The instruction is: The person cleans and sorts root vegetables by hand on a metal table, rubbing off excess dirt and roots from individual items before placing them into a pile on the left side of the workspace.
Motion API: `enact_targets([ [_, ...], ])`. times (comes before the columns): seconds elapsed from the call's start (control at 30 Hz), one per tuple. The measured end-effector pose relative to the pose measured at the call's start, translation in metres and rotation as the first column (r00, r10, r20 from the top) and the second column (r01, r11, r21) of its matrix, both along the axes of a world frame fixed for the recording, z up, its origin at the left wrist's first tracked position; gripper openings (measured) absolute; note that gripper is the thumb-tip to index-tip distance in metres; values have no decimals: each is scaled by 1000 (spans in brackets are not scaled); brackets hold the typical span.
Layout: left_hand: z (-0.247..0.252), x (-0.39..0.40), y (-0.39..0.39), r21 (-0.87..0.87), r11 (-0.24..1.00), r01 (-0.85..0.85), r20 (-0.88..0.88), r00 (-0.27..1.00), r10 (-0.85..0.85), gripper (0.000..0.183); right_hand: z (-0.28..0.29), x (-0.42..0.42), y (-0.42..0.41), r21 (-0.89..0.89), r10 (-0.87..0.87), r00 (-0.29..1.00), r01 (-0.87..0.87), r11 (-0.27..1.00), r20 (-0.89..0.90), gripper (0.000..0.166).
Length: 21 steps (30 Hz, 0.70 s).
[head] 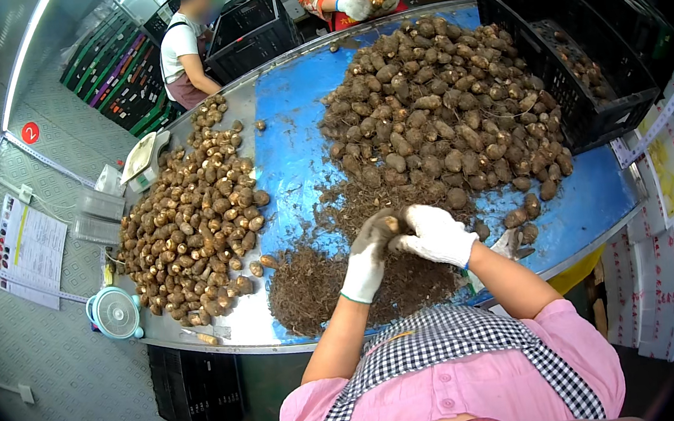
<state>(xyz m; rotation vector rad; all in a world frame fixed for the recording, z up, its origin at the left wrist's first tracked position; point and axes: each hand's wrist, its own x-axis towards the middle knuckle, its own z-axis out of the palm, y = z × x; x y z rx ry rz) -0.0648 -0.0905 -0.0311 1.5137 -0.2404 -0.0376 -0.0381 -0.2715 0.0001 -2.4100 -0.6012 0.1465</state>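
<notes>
My left hand [369, 250], in a white knit glove stained brown, meets my right hand [436, 233], in a cleaner white glove. Between them they grip a small brown taro corm [393, 224], mostly hidden by the fingers. Beneath both hands lies a heap of brown root fibres and peelings [309, 295]. Beyond them rises a large pile of hairy, rough taro corms [426, 113]. Over on the left is a pile of cleaner, trimmed taro corms [195, 220] on bare metal.
Blue sheeting [284, 129] covers much of the metal table. A black plastic crate [584, 82] stands at its right end. A kitchen scale [144, 161] and a round lidded container [115, 314] sit along the left edge. Two people work across the table, one with gloved hands [357, 7].
</notes>
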Motion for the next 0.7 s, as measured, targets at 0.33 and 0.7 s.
enact_targets([
  [0.33,-25,1,10,-789,591,-169,-441,825,-354,45,-3,-1,9,241,65,983,-106,965,173,32],
  [0.7,-10,4,9,-794,587,-157,-389,874,-292,54,-8,0,-8,49,-130,956,121,991,264,34],
])
